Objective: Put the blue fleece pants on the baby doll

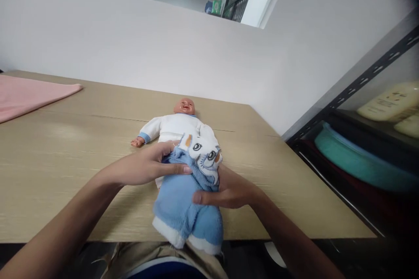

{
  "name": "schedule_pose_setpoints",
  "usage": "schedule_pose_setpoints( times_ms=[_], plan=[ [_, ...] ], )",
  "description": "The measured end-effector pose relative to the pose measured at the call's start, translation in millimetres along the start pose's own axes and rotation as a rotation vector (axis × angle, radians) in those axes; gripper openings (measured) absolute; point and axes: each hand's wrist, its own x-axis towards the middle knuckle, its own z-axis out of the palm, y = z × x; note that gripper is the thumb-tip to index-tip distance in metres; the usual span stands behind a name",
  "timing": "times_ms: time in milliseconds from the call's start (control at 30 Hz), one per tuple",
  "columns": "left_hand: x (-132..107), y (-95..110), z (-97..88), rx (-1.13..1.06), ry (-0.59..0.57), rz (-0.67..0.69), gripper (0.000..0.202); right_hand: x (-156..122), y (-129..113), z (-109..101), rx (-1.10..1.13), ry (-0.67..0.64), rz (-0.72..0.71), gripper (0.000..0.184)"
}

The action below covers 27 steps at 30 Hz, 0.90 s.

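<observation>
A baby doll [185,106] lies on its back, head toward the wall, in a white long-sleeved top [176,124] with blue cuffs. Over its lower body are small blue fleece pants [175,194] with white cuffs and an animal face on the upper part. My left hand [157,165] grips the fabric at the upper left, thumb across the front. On the right side, my right hand [225,192] holds the pants, its thumb on the front and its fingers hidden behind. The pant legs hang at the table's front edge. The doll's legs are out of sight.
The wooden table [81,152] reaches back to a white wall [147,52]. A pink cloth [29,93] lies at the far left. To the right stands a dark metal shelf [356,85] with a teal basin [356,161] and a cream-coloured bottle [389,101].
</observation>
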Motion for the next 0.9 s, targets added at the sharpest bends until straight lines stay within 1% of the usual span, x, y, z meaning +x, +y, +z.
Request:
schedule_pose_setpoints(
  times_ms=[67, 133, 200, 300, 367, 433, 500, 600, 700, 733, 833, 900],
  plan=[
    [-1, 4, 5.8, -0.021, 0.034, 0.049, 0.040, 3, -3, -3, -0.032, -0.069, -0.043, 0.065],
    [-5, 8, 10.8, -0.026, 0.025, 0.095, 0.035, 4, -4, -3, -0.042, -0.082, -0.070, 0.063],
    [-10, 9, 14.2, -0.021, 0.000, 0.109, 0.032, 3, -3, -2, -0.003, -0.075, -0.074, 0.055],
    [-21, 7, 16.8, -0.016, -0.027, 0.049, 0.036, -3, 2, 4, 0.118, -0.011, -0.002, 0.042],
    [-27, 3, 18.1, -0.027, -0.014, 0.006, 0.045, -6, 6, 7, 0.182, 0.048, 0.056, 0.041],
    [-30, -1, 19.9, -0.016, 0.026, -0.024, 0.053, -6, 8, 9, 0.222, 0.074, 0.092, 0.042],
    [-31, -6, 22.3, -0.001, 0.053, -0.049, 0.056, -5, 9, 11, 0.236, 0.081, 0.084, 0.041],
    [-31, -14, 26.2, -0.059, 0.030, -0.110, 0.052, -3, 11, 12, 0.250, 0.085, 0.057, 0.042],
    [-34, -19, 28.4, -0.120, 0.014, -0.209, 0.047, -3, 14, 14, 0.270, 0.063, 0.074, 0.042],
    [-36, -19, 28.8, -0.150, 0.006, -0.220, 0.045, -4, 14, 15, 0.275, 0.050, 0.079, 0.041],
    [-39, -19, 30.4, -0.314, -0.035, -0.151, 0.040, -5, 14, 15, 0.382, -0.041, 0.088, 0.043],
    [-38, -18, 32.9, -0.423, -0.037, -0.112, 0.039, -4, 10, 15, 0.474, -0.112, 0.091, 0.052]
  ],
)
